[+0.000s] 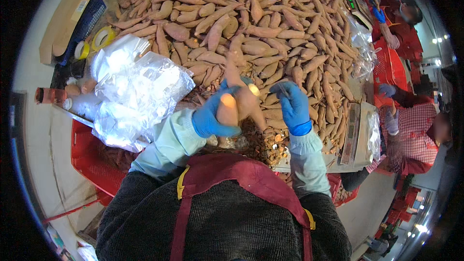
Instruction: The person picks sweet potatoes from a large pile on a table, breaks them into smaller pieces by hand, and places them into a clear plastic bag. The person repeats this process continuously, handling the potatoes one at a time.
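My left hand (212, 116), in a blue glove, grips a sweet potato (227, 112) whose upper end is cut and shows pale orange flesh. Against the same hand are more sweet potatoes (247, 103), blurred, one with a bright cut tip; I cannot tell how many it holds. To the right, my right hand (294, 107), also gloved in blue, is raised with curled fingers. Something thin and dark seems to show at its fingers, too blurred to name. Beyond both hands spreads a large heap of sweet potatoes (268, 32). Trimmed bits (277, 143) lie below, near my apron.
Clear plastic bags (141, 90) lie at left, beside rolls of yellow tape (103, 38). A red crate (94, 159) stands below them. At right are a scale (357, 130), another scale with a green display (357, 5), and two people by red crates (389, 67).
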A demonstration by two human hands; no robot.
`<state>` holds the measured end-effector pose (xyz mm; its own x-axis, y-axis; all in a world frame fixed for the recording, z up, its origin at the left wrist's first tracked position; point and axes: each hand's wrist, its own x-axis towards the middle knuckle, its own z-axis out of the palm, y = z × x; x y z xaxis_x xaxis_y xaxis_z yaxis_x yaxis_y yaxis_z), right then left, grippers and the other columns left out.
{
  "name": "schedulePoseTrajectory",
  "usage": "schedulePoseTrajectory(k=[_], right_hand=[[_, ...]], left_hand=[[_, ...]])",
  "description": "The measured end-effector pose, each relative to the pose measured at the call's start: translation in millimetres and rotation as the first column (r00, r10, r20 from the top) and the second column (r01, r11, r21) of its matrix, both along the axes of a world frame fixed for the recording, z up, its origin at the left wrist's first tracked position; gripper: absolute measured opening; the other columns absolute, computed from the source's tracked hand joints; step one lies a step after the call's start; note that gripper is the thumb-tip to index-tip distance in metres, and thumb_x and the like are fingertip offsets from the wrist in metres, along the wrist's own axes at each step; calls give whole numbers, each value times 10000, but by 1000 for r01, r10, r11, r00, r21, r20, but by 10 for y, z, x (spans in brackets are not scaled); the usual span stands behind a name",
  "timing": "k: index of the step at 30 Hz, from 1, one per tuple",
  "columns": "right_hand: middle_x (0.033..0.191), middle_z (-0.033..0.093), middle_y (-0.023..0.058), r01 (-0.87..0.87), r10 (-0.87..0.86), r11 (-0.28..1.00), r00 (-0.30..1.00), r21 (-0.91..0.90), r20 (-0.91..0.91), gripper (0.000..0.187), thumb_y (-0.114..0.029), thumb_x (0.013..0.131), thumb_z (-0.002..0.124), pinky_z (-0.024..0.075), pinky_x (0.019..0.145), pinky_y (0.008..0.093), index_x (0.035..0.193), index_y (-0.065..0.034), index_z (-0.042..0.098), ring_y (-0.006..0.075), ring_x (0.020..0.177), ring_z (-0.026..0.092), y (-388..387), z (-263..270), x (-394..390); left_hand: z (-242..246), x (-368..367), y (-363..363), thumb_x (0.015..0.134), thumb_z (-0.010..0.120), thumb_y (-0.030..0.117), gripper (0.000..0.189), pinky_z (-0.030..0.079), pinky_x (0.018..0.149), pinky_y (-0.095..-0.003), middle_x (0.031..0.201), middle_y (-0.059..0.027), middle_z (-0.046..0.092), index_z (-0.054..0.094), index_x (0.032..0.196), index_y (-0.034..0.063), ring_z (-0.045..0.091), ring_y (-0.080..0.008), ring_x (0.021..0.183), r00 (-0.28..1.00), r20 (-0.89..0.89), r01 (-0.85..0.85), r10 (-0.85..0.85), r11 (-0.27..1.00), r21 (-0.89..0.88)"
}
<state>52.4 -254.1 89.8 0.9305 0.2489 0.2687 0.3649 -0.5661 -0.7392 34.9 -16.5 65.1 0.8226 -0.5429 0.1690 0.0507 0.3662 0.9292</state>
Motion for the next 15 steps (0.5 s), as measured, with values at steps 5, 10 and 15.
schedulePoseTrajectory(k=[5, 10, 15], right_hand=[[856, 571, 124, -253, 281, 767, 959, -590, -46, 244, -67, 677, 566, 454, 624, 369, 920, -70, 539, 296, 734, 565, 466, 566, 104], [741, 574, 143, -274, 235, 666, 960, -694, -153, 218, -147, 694, 586, 450, 581, 412, 896, -75, 548, 330, 683, 567, 564, 455, 159], [737, 585, 166, -158, 59, 585, 986, -795, -153, 183, -202, 751, 543, 460, 563, 413, 863, -58, 545, 331, 672, 580, 16, -382, 501]], left_hand=[[244, -108, -48, 495, 735, 273, 799, 254, 976, -438, 1255, -213, 321, 426, 1192, 35, 296, -367, 1170, 832, 555, -210, -12, 919, 334], [247, -186, 46, 487, 710, 246, 746, 297, 908, -461, 1122, -230, 380, 452, 1155, 37, 354, -403, 1041, 892, 438, -149, -108, 846, 512], [325, -256, -13, 550, 690, 261, 628, 299, 897, -460, 1109, -200, 383, 493, 1113, 64, 372, -384, 1017, 791, 609, -183, -56, 928, 323]])
